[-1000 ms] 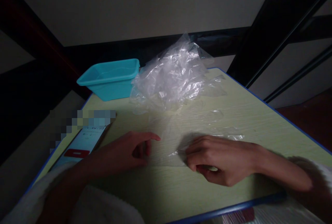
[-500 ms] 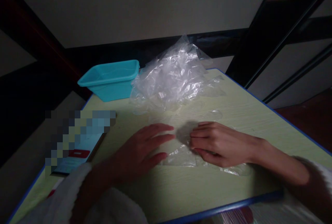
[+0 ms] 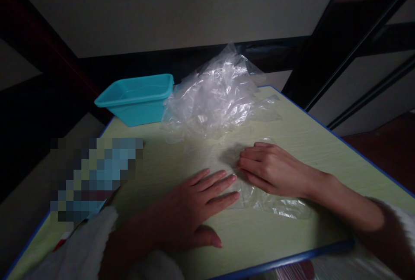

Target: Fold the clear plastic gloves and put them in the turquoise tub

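A thin clear plastic sheet (image 3: 287,206), with rounded finger-like ends like a disposable glove, lies spread on the table in front of me. My right hand (image 3: 267,167) is closed with curled fingers on its middle, pinching the film; the fingertips are partly hidden. Lying flat with fingers spread, my left hand (image 3: 205,197) rests on the table, its fingertips at the left edge of the film. Beyond both hands sits a crumpled heap of similar clear plastic gloves (image 3: 217,94).
A turquoise plastic basin (image 3: 139,111) stands at the back left, beside the heap. To the left lies a flat device with a blurred-out screen (image 3: 106,172). The pale wood-look table (image 3: 324,154) has a blue edge, and a wall rises behind it.
My left hand has come nearer and flattened onto the table, its fingers reaching further right over the film's edge. My right hand has shifted slightly away from me, still closed.
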`<state>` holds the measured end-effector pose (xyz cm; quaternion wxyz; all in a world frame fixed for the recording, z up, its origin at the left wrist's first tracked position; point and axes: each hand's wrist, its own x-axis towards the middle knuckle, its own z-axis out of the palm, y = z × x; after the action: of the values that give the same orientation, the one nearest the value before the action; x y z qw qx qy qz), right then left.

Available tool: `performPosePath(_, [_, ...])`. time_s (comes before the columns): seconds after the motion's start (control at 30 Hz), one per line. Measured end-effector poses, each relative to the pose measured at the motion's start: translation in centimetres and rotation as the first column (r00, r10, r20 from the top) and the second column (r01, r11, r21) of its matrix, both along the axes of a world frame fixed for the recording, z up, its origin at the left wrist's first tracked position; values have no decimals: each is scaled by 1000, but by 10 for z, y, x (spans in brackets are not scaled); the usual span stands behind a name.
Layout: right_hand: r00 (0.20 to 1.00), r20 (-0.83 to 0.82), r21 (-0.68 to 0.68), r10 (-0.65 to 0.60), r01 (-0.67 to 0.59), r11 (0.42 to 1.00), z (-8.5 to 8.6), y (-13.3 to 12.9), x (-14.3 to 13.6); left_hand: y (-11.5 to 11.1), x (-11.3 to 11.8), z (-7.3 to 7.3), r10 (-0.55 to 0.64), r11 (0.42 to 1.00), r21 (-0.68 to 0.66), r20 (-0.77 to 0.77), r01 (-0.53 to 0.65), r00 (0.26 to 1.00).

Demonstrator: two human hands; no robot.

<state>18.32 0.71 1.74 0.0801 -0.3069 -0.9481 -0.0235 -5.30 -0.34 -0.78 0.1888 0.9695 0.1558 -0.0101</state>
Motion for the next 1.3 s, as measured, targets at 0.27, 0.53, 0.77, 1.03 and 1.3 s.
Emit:
performPosePath(0.27, [978,-118,2,-172,173,985,1,9,8,1,-2,8,-35,997,68,113,28,993])
performPosePath(0.53, [865,-175,-93,-470,461,883,-3,24,27,-7,-1,10,-79,995,65,104,72,991])
performPosePath(0.77, [718,-243,-196,-652,622,758,-24,45,27,1,-5,1,32,983,169,221,-71,975])
performPosePath(1.03, [661,-296,-283,-689,629,724,-37,55,17,7,-10,-7,112,962,216,238,-165,965])
performPosePath(1.3, [657,-452,-461,-603,407,789,-26,53,21,5,-8,-7,106,959,235,228,-160,968])
